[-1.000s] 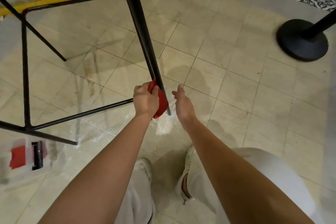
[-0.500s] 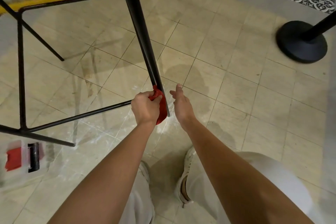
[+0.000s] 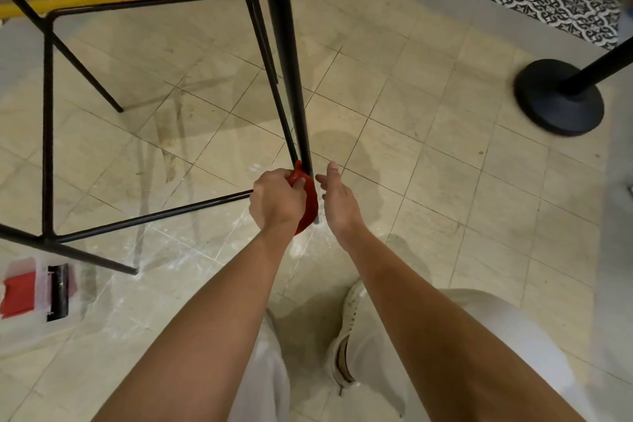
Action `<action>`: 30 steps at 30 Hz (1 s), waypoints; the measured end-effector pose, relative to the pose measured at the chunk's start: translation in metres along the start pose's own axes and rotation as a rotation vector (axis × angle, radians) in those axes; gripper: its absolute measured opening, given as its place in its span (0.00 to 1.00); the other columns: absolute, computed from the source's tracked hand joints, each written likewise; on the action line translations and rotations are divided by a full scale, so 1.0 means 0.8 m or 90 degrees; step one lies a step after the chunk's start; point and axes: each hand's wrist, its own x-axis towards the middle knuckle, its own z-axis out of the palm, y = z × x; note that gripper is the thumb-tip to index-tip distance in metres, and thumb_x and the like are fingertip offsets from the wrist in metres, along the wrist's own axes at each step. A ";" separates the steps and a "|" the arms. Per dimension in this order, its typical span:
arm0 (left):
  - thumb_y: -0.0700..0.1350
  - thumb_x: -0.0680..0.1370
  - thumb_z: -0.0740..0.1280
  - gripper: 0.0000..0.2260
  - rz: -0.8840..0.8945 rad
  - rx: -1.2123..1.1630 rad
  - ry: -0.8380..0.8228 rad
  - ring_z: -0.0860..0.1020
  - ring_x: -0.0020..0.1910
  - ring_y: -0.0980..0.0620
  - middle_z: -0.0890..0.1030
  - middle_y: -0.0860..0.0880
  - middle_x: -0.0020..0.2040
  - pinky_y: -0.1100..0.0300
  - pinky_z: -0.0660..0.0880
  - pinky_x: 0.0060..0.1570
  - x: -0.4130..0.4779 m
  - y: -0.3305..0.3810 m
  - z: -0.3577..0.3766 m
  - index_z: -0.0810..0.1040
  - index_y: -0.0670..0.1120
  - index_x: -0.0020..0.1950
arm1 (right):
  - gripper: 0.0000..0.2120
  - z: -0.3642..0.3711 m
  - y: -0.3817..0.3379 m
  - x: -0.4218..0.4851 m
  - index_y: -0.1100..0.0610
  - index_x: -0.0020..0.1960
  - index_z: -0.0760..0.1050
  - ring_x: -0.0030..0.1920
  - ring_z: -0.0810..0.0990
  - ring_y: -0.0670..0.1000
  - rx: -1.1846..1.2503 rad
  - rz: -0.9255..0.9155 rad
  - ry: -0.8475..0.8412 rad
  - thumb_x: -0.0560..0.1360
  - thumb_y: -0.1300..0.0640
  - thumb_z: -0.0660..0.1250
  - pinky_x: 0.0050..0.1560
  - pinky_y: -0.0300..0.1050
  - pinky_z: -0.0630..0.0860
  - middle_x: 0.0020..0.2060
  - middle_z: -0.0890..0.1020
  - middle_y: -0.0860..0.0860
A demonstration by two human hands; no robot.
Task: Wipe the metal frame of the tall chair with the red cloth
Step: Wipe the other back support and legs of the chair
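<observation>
Your left hand point(image 3: 277, 197) grips the red cloth point(image 3: 308, 202) low on the near leg point(image 3: 287, 62) of the tall chair's black metal frame point(image 3: 48, 113). Its fingers point(image 3: 298, 183) are curled tight round the bunched cloth and press it against the leg. The cloth sits at the leg's bottom end, just above the foot. A fold pokes up above your knuckles, and the rest bulges out on the right side of your fist.

Your right hand point(image 3: 337, 197) hovers just beside the same leg, on its right. It holds nothing: its fingers point(image 3: 332, 169) are loosely straight and close together, pointing away from you, with the thumb set a little apart. You cannot tell whether its fingertips touch the leg or the cloth.

A thin lower rail point(image 3: 154, 214) runs from behind your left hand out to the left and joins the frame's far corner. More slim legs angle away across the tiled floor point(image 3: 428, 181), which shows pale scuffs and white smears near the chair's feet.

Well apart to the right stands a round black post base point(image 3: 560, 98). At the left edge lies a clear box point(image 3: 20, 291) with something red and something black inside. Below your arms you see pale trousers point(image 3: 496, 336) and a light shoe point(image 3: 346, 336).
</observation>
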 end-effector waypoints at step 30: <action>0.46 0.79 0.60 0.12 -0.098 0.121 0.038 0.77 0.52 0.39 0.72 0.43 0.57 0.51 0.74 0.47 0.036 -0.142 -0.123 0.78 0.45 0.59 | 0.31 0.142 -0.022 -0.024 0.53 0.65 0.73 0.67 0.70 0.53 -0.142 -0.027 -0.113 0.79 0.37 0.41 0.68 0.51 0.61 0.66 0.73 0.52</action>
